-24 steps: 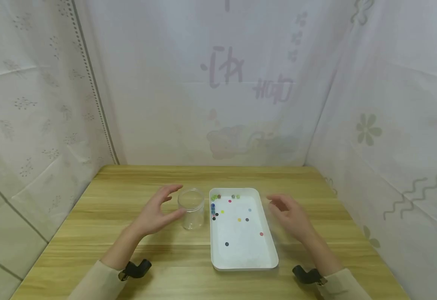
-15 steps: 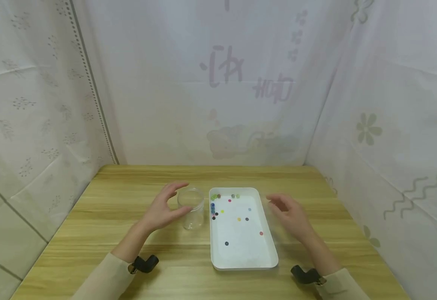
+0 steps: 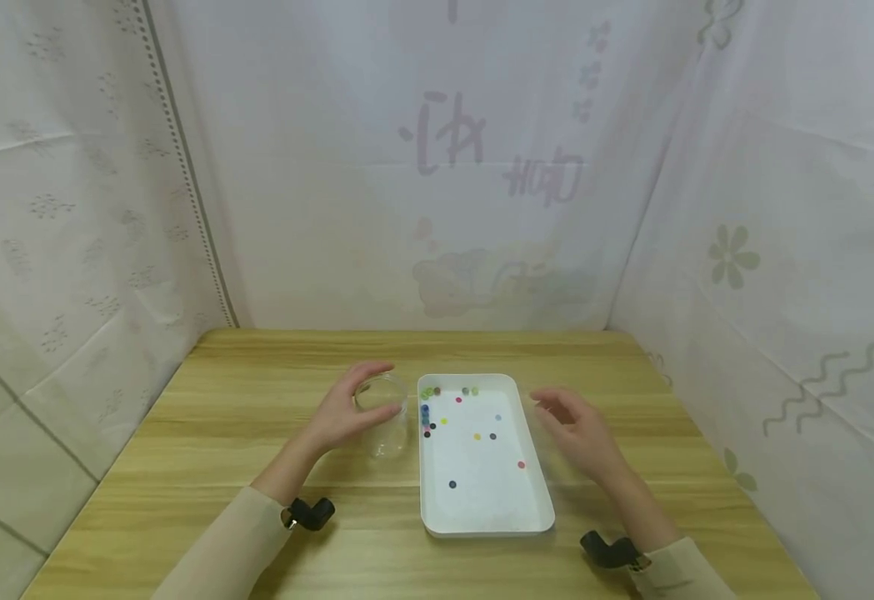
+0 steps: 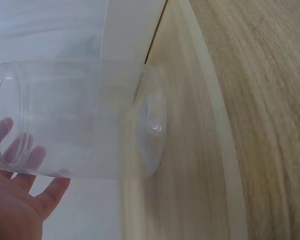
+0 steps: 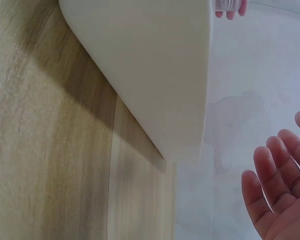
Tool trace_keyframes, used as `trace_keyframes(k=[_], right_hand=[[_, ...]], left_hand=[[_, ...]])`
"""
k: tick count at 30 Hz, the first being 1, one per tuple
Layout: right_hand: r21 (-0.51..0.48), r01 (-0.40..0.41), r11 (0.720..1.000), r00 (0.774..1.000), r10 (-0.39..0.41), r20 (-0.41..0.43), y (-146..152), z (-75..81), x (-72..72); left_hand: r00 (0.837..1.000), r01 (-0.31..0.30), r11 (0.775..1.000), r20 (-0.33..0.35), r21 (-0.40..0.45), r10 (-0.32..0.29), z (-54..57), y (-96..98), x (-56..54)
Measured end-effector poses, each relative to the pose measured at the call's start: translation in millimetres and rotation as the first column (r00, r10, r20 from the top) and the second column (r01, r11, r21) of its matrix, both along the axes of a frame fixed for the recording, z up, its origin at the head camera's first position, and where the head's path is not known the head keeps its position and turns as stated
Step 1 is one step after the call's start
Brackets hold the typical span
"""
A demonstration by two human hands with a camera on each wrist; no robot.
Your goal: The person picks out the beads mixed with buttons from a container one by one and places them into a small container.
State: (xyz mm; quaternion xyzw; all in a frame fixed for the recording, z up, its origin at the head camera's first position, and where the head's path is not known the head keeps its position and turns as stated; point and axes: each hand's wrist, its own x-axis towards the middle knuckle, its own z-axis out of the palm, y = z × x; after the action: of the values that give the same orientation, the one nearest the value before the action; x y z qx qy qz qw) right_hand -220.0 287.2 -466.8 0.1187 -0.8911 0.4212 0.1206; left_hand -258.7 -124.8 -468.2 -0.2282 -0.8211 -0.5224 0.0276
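Observation:
A clear, wide-mouthed plastic jar (image 3: pixel 387 437) stands upright on the table, left of a shallow white tray (image 3: pixel 489 508). My left hand (image 3: pixel 342 415) is around the jar near its rim, thumb across the near side and fingers curving behind. In the left wrist view, those fingers show through the wall of the jar (image 4: pixel 80 120), and nothing is seen inside it. Past the tray's right edge hovers my right hand (image 3: pixel 575 433), fingers loosely bent and holding nothing. Several small coloured beads (image 3: pixel 477 437) lie scattered in the tray, more of them along its far left corner.
Both objects rest on a wood-grain table (image 3: pixel 294 350). Printed white cloth (image 3: pixel 332 208) hangs behind it and at both sides. Each wrist wears a black camera mount, such as the left one (image 3: pixel 312 513). The tray's raised side wall (image 5: pixel 145 70) fills much of the right wrist view.
My left hand has moved right, from beside the jar to around its upper part. The jar, the tray and the beads stay put. My right hand has barely moved.

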Motion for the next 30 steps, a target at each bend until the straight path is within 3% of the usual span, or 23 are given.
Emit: trace_keyframes(k=[12, 23, 30], right_hand=[[0.018, 0.000, 1.000, 1.000, 0.000, 0.013, -1, 0.0, -5.4], [0.001, 0.000, 1.000, 1.000, 0.000, 0.012, 1, -10.0, -5.5], [0.000, 0.001, 1.000, 1.000, -0.001, 0.007, 2, -11.4, -7.5]], left_hand=[[1.000, 0.000, 0.999, 0.005, 0.054, 0.000, -15.3, -1.9, -12.3], [0.999, 0.024, 0.997, 0.032, 0.080, -0.026, -20.4, -0.9, -12.6], [0.997, 0.045, 0.987, 0.061, 0.152, -0.055, -23.7, 0.1, -15.2]])
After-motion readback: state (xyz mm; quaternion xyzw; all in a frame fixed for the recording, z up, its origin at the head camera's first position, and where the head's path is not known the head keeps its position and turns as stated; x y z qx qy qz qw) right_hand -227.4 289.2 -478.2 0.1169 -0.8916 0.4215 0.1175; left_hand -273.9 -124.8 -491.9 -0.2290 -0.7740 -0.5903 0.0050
